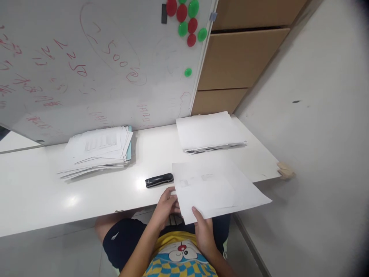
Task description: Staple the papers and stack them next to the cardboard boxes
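White paper sheets (pixel 211 188) are held above the front edge of the table, tilted and reaching out past it. My right hand (pixel 204 232) is closed on their near edge, thumb on top and the other fingers hidden underneath. At the left edge of the paper is my left hand (pixel 168 206), its fingers curled and partly covered by the sheets. A small white bit shows between its thumb and forefinger; what it is I cannot tell. Just beyond that hand, a black stapler (pixel 159 180) lies on the table.
On the white table (pixel 115 196) lie a messy paper stack (pixel 95 150) at left and a neater stack (pixel 210 132) at back right. Behind them stands a whiteboard (pixel 161 92) with red writing and magnets (pixel 192 25). Cardboard boxes (pixel 230 59) and a wall (pixel 317 134) bound the right side.
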Tool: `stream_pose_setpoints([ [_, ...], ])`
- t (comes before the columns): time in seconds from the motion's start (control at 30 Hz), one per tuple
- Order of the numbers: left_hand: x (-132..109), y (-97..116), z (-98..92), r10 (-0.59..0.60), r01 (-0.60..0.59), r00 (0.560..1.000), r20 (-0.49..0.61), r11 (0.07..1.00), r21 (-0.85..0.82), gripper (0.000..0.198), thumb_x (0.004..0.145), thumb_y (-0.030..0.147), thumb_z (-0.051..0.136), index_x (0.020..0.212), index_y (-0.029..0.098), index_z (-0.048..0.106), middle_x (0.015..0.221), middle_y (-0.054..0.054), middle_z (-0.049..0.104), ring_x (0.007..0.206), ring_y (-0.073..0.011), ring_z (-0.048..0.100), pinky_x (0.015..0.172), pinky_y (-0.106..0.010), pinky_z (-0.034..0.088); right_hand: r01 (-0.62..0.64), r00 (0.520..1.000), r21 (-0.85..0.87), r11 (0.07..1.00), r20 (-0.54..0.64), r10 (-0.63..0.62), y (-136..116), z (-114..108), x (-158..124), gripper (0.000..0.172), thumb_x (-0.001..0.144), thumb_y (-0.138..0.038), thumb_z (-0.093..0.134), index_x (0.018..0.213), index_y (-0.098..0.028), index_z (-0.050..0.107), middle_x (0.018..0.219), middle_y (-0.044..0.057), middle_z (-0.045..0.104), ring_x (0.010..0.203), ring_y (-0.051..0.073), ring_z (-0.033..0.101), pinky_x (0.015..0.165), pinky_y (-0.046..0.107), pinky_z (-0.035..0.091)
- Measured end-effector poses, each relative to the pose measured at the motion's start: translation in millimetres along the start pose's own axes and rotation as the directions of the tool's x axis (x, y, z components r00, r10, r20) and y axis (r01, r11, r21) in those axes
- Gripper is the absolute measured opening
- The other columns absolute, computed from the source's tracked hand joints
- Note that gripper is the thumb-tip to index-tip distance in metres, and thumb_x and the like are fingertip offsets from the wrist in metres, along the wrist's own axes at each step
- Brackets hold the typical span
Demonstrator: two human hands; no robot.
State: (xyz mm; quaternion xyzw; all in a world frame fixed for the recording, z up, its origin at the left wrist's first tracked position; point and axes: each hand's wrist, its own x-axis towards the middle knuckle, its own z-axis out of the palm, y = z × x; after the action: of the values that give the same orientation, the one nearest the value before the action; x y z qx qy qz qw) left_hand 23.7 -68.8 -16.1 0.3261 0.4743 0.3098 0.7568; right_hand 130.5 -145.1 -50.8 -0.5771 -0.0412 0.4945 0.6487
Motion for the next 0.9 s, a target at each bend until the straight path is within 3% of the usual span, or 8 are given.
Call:
stream_pose_setpoints([
  [0.13,-14.2,4.2,-12.5,0.196,-0.182,0.963,-0.188,0.980,0.085,0.031,0.078,0.043,0.058,0.097,0.019,0.054,0.062,0.005,0.053,0.048,-0.0099,0.052,0.046,-0.022,0.040,0.024,1.000,-0.013,1.000,-0.010,-0.024,1.2,-0.5,2.3,0.071,0.067,-0.038,0.076,0.133,-0.025,0.053,0.129,0.003,0.062,0.120,0.026,0.055,0.104,0.039,0.041],
  [0.23,-17.5,15.9,-28.9,0.472,-0.397,0.835,-0.283,0.873,0.283,0.022,0.085,0.040,0.050,0.092,0.020,0.056,0.061,0.005,0.050,0.049,-0.0100,0.049,0.047,-0.022,0.039,0.019,1.000,-0.033,0.999,0.017,-0.018,4.0,2.0,3.1,0.066,0.067,-0.039,0.077,0.128,-0.023,0.058,0.126,0.003,0.065,0.119,0.026,0.055,0.105,0.038,0.040],
  [0.3,-12.0,26.3,-41.3,0.652,-0.477,0.718,-0.245,0.716,0.510,0.020,0.089,0.037,0.046,0.092,0.020,0.058,0.067,0.002,0.054,0.060,-0.0129,0.054,0.057,-0.026,0.045,-0.005,1.000,-0.047,0.999,0.030,0.007,5.5,5.0,2.8,0.065,0.065,-0.040,0.078,0.125,-0.022,0.060,0.120,0.005,0.068,0.117,0.027,0.057,0.104,0.038,0.041],
  [0.37,-0.4,35.7,-52.0,0.785,-0.483,0.614,-0.078,0.453,0.749,0.021,0.090,0.034,0.046,0.099,0.021,0.061,0.085,-0.004,0.063,0.083,-0.0186,0.059,0.076,-0.033,0.048,-0.025,0.999,-0.035,0.999,0.026,0.026,7.2,7.4,3.0,0.066,0.063,-0.041,0.079,0.124,-0.021,0.061,0.116,0.005,0.070,0.115,0.028,0.059,0.102,0.040,0.043],
  [0.4,6.9,39.2,-56.2,0.807,-0.471,0.589,0.042,0.300,0.830,0.024,0.090,0.033,0.048,0.106,0.021,0.062,0.098,-0.007,0.064,0.096,-0.0219,0.058,0.086,-0.037,0.046,-0.022,1.000,-0.016,1.000,0.016,0.022,8.3,8.1,3.5,0.067,0.063,-0.041,0.079,0.124,-0.021,0.060,0.115,0.005,0.070,0.114,0.028,0.059,0.101,0.040,0.044],
  [0.47,21.5,42.6,-61.8,0.772,-0.442,0.580,0.259,0.031,0.897,0.035,0.089,0.032,0.051,0.121,0.021,0.058,0.117,-0.009,0.062,0.111,-0.0265,0.053,0.095,-0.043,0.041,0.005,1.000,0.029,1.000,-0.020,-0.005,11.2,8.1,4.9,0.071,0.062,-0.041,0.079,0.127,-0.021,0.058,0.115,0.005,0.070,0.115,0.027,0.059,0.102,0.039,0.044],
  [0.57,36.4,40.9,-65.7,0.710,-0.386,0.592,0.381,-0.165,0.908,0.040,0.091,0.031,0.049,0.130,0.022,0.053,0.115,-0.009,0.065,0.106,-0.0268,0.056,0.090,-0.042,0.041,0.028,0.998,0.042,0.999,-0.059,-0.025,16.0,6.4,7.4,0.076,0.060,-0.040,0.078,0.130,-0.020,0.055,0.116,0.005,0.069,0.117,0.027,0.057,0.104,0.039,0.042],
  [0.9,37.0,39.3,-72.6,0.732,-0.419,0.527,0.432,-0.219,0.881,0.035,0.094,0.030,0.048,0.128,0.023,0.056,0.106,-0.007,0.068,0.095,-0.0209,0.057,0.082,-0.035,0.044,0.071,0.997,-0.161,0.984,0.023,-0.068,13.1,17.2,9.0,0.077,0.064,-0.048,0.074,0.131,-0.016,0.055,0.122,0.009,0.067,0.118,0.029,0.056,0.105,0.040,0.039],
])
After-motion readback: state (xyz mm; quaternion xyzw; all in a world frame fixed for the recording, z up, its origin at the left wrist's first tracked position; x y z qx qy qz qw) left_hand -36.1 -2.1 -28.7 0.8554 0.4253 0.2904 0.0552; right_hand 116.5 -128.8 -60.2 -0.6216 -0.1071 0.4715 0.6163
